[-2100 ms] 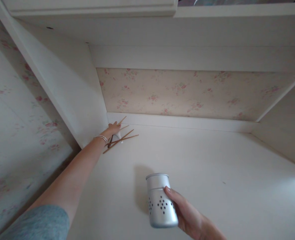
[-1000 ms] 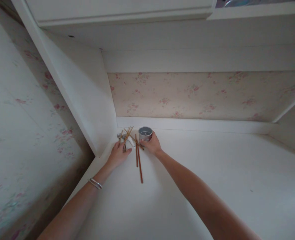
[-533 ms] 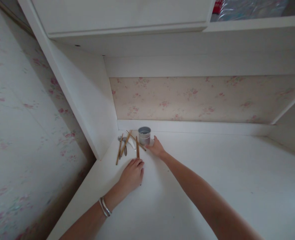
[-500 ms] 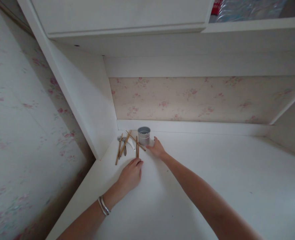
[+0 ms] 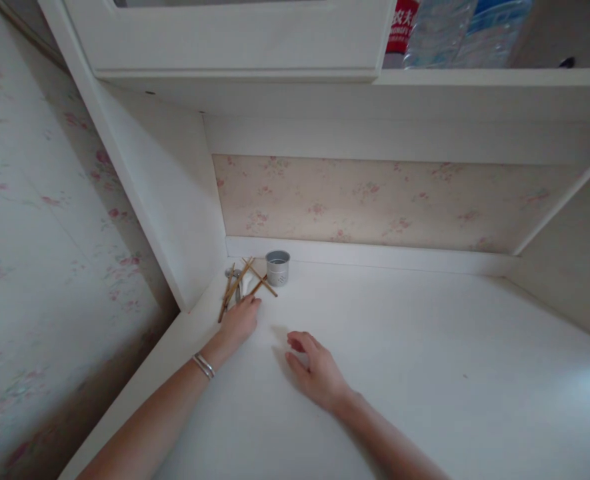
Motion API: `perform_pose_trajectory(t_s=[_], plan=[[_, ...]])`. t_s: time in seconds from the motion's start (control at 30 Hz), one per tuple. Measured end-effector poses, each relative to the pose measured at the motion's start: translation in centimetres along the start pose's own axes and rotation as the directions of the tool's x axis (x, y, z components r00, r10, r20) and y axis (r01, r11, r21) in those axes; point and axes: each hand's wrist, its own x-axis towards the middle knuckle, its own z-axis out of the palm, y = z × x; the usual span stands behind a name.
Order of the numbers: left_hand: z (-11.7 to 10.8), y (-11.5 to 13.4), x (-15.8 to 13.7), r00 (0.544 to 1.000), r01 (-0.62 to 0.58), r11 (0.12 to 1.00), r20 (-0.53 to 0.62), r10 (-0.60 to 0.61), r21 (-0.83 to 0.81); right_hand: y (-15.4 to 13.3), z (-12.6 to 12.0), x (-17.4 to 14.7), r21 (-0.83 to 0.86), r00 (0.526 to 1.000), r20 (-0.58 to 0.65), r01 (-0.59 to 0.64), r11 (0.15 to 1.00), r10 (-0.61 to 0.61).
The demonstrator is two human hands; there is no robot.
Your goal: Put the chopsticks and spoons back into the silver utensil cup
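My left hand [image 5: 242,317], with silver bangles at the wrist, is closed around the lower end of thin brown chopsticks [image 5: 259,285], which slant up toward the cup. Several other chopsticks [image 5: 235,288] lie crossed beside it. Among them are metal spoons [image 5: 238,293] and a white spoon [image 5: 247,283], partly covered by the sticks and my fingers. A grey metal cup [image 5: 277,272] stands upright just right of the pile, at the back of the desk. Nearer to me, my right hand [image 5: 317,370] hovers over the white surface, open, fingers curved and thumb apart.
The white desktop [image 5: 375,333] runs far to the right. A white side panel [image 5: 175,200] bounds it at left, and a low ledge [image 5: 375,253] at the back. Overhead is a cabinet [image 5: 239,47]; plastic bottles [image 5: 439,33] stand on its open shelf.
My right hand has left the cup's side and drawn back toward me. My left hand has shifted left, and its chopsticks now slant instead of pointing straight away from me.
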Motion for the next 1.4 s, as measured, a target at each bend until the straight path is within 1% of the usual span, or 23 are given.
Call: perform_pose_trajectory(t_s=[0.1, 0.17, 0.23, 0.3, 0.37, 0.43, 0.47, 0.5, 0.53, 0.57, 0.63, 0.7, 0.77, 0.8, 0.87, 0.97, 1.13, 1.4], plan=[[-0.1, 0.5, 0.3, 0.999, 0.018, 1.0, -0.029, -0.018, 0.005, -1.5, -0.4, -2.6, 0.07, 0.993, 0.096, -0.073, 0.995, 0.066], [-0.1, 1.0, 0.2, 0.998, 0.008, 1.0, -0.063, -0.007, 0.005, -1.9, -0.5, -3.6, 0.072, 0.989, 0.109, -0.11, 0.991, 0.102], [-0.2, 1.9, -0.1, 0.995, -0.021, 1.0, -0.095, 0.021, 0.001, -2.0, -0.6, -4.0, 0.04, 0.989, 0.095, -0.119, 0.992, 0.115], [-0.3, 3.6, -0.7, 0.991, -0.06, 0.996, -0.12, 0.053, -0.06, -1.8, -0.6, -3.9, 0.012, 0.99, 0.067, -0.128, 0.992, 0.127], [-0.5, 6.1, -1.6, 0.987, -0.115, 0.971, -0.138, 0.087, -0.211, -1.3, -0.6, -3.6, -0.008, 0.989, 0.026, -0.149, 0.989, 0.149], [-0.8, 9.0, -3.0, 0.981, -0.18, 0.888, -0.141, 0.132, -0.423, -0.8, -0.6, -3.3, -0.016, 0.984, -0.012, -0.179, 0.984, 0.179], [-0.9, 10.5, -3.7, 0.979, -0.204, 0.823, -0.12, 0.165, -0.531, -0.6, -0.6, -3.1, -0.007, 0.982, -0.028, -0.19, 0.982, 0.189], [-0.9, 12.0, -4.4, 0.975, -0.212, 0.74, -0.089, 0.202, -0.639, -0.3, -0.7, -2.9, 0.015, 0.981, -0.042, -0.188, 0.982, 0.188], [-0.9, 13.2, -5.1, 0.967, -0.207, 0.651, -0.051, 0.25, -0.731, -0.2, -0.8, -2.8, 0.047, 0.982, -0.055, -0.179, 0.983, 0.181], [-0.8, 14.2, -5.6, 0.96, -0.189, 0.581, -0.025, 0.279, -0.792, 0.0, -1.0, -2.7, 0.083, 0.983, -0.065, -0.165, 0.983, 0.171], [-0.4, 15.3, -6.2, 0.956, -0.13, 0.482, 0.019, 0.291, -0.866, 0.2, -1.5, -2.5, 0.141, 0.985, -0.056, -0.154, 0.978, 0.163], [0.1, 15.5, -6.3, 0.965, -0.043, 0.436, 0.076, 0.252, -0.899, 0.2, -2.0, -2.4, 0.157, 0.977, 0.017, -0.212, 0.965, 0.212], [0.5, 15.1, -6.2, 0.963, 0.055, 0.405, 0.155, 0.22, -0.913, 0.2, -2.4, -2.4, 0.145, 0.957, 0.103, -0.286, 0.947, 0.273], [0.7, 14.9, -6.1, 0.959, 0.093, 0.394, 0.189, 0.212, -0.914, 0.2, -2.5, -2.4, 0.136, 0.947, 0.131, -0.311, 0.941, 0.294], [0.8, 14.6, -6.1, 0.952, 0.133, 0.38, 0.225, 0.207, -0.915, 0.2, -2.6, -2.5, 0.122, 0.94, 0.15, -0.325, 0.938, 0.306], [0.8, 14.5, -6.2, 0.954, 0.12, 0.38, 0.213, 0.212, -0.917, 0.0, -2.6, -2.5, 0.104, 0.941, 0.149, -0.321, 0.941, 0.304], [0.8, 14.6, -6.3, 0.965, 0.053, 0.391, 0.147, 0.215, -0.919, -0.4, -2.7, -2.4, 0.066, 0.945, 0.146, -0.304, 0.95, 0.292], [0.9, 14.5, -6.3, 0.957, 0.109, 0.355, 0.194, 0.214, -0.928, -0.3, -2.8, -2.3, 0.026, 0.944, 0.154, -0.3, 0.954, 0.292]])
